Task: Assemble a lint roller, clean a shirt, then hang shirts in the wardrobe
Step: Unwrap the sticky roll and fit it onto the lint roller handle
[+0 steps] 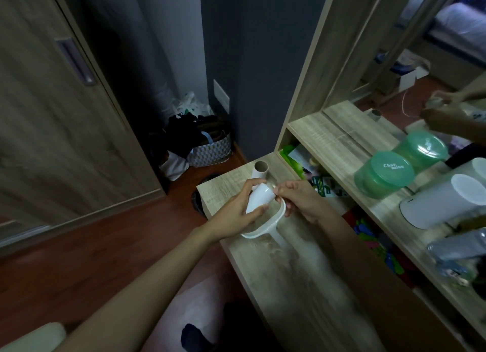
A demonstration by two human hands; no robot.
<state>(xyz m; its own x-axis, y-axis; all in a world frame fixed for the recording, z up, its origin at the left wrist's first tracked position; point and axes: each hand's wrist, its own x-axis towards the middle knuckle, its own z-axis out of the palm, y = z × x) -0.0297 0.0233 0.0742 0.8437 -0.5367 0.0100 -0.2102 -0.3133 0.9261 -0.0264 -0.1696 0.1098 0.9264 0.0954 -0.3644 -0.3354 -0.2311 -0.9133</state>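
above the desk (289,278), left hand (235,216) has its grip round a white roll (259,197), right hand (299,202) pinching its end

Pretty clearly a bedroom at home. There's a wood wardrobe door (65,120) on the left and a dressing-table worktop (289,278) with a mirror (389,70) reflecting a bed (462,23). Green tubs (384,174) sit on the shelf (328,138), and a bag (210,152) stuffed with clothes sits on the reddish floor (105,236).
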